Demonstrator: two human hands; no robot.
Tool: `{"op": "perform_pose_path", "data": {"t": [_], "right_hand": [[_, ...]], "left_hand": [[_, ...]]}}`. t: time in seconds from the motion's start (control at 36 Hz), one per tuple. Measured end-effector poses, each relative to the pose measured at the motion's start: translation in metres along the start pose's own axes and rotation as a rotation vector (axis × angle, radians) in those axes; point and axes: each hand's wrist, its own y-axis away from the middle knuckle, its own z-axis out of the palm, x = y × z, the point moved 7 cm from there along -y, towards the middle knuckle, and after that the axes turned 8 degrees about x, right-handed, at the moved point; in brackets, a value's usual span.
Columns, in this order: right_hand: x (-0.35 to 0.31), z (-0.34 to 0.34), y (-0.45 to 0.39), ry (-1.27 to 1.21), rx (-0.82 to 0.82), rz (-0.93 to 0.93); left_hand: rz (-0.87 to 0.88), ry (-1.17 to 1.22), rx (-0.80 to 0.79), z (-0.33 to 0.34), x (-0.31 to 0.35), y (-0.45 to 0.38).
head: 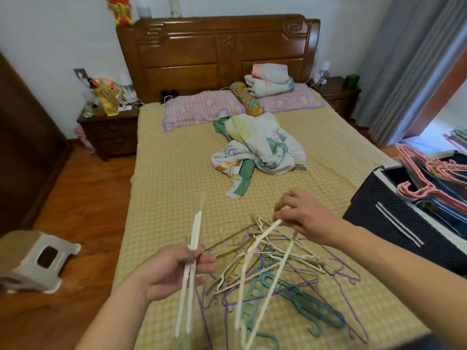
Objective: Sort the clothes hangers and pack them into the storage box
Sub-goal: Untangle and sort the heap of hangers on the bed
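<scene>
On the bed's near end, the right hand (pixel 300 218) pinches a white hanger (pixel 262 274) slanting toward the left hand (pixel 174 271), whose grip holds a white bundle (pixel 193 251).

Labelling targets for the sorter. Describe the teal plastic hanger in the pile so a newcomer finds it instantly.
Start at the bed with the yellow checked cover and look at its near end, where the tangled hanger pile lies below the right hand. The teal hanger sits at the pile's near right edge. It alone is broad, flat plastic with slots; its neighbours are thin white, purple or gold wire.
</scene>
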Motion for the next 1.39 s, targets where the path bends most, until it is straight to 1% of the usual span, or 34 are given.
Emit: {"op": "perform_pose_path", "data": {"t": [0.06, 0.14, 0.17, 0.22, 0.33, 0.47, 0.58, 0.72, 0.83, 0.92, 0.94, 0.97, 1.03, 1.08, 1.11, 1.14, 1.17, 1.22, 1.33, 1.39], "right_hand": [[-0.009, 0.004, -0.016, -0.032, 0.013, -0.013], [-0.033, 0.019, -0.036, -0.12, 0.042, -0.048], [-0.041, 0.025, -0.04, -0.139, 0.055, -0.069], [-0.055, 0.035, -0.052, -0.129, 0.07, -0.094], [-0.059, 0.052, -0.061, -0.033, 0.124, -0.047], [-0.055, 0.073, -0.065, -0.086, 0.114, 0.021], [-0.057, 0.07, -0.067, -0.105, 0.152, 0.059], [-0.061, 0.062, -0.075, -0.079, 0.248, 0.062], [-0.057, 0.063, -0.084, -0.046, 0.307, 0.127], [-0.061, 0.066, -0.087, -0.053, 0.277, 0.181], [-0.06, 0.068, -0.087, -0.078, 0.248, 0.224], [-0.058, 0.069, -0.086, -0.123, 0.227, 0.307], [-0.041, 0.074, -0.079, -0.281, 0.209, 0.602], [-0.02, 0.085, -0.066, -0.562, 0.168, 1.0], [-0.018, 0.093, -0.06, -0.744, 0.136, 1.165], [-0.019, 0.099, -0.055, -0.928, 0.103, 1.279], [-0.022, 0.102, -0.054, -1.08, 0.082, 1.34], [-0.022, 0.099, -0.051, -1.197, 0.087, 1.37], [-0.007, 0.103, -0.048, -1.224, 0.197, 1.416], [-0.003, 0.103, -0.048, -1.215, 0.211, 1.426]], "left_hand": [[-0.02, 0.0, -0.051, 0.013, -0.002, 0.005], [-0.031, 0.032, -0.196, 0.038, -0.005, 0.015], [-0.031, 0.057, -0.201, 0.042, -0.006, 0.015], [-0.014, 0.087, -0.152, 0.041, -0.005, 0.015], [-0.008, 0.142, -0.146, 0.047, -0.006, 0.016], [-0.03, 0.177, -0.128, 0.048, -0.006, 0.019], [-0.036, 0.212, -0.098, 0.04, -0.004, 0.016], [-0.03, 0.294, -0.087, 0.046, 0.007, 0.017], [0.012, 0.271, -0.065, 0.053, 0.017, 0.016], [0.024, 0.209, -0.011, 0.052, 0.016, 0.008], [0.028, 0.199, 0.0, 0.052, 0.014, 0.005], [0.029, 0.205, -0.003, 0.052, 0.013, 0.003], [0.031, 0.199, -0.033, 0.05, 0.011, 0.002], [0.036, 0.139, -0.03, 0.046, 0.007, 0.001], [0.04, 0.107, -0.022, 0.042, 0.004, 0.0], [0.04, 0.075, -0.017, 0.04, 0.002, 0.001], [0.038, 0.046, -0.017, 0.038, -0.001, 0.001], [0.025, -0.011, -0.033, 0.037, -0.006, 0.003], [0.034, -0.089, -0.028, 0.035, -0.01, 0.005], [0.037, -0.127, -0.034, 0.035, -0.011, 0.006]]}}
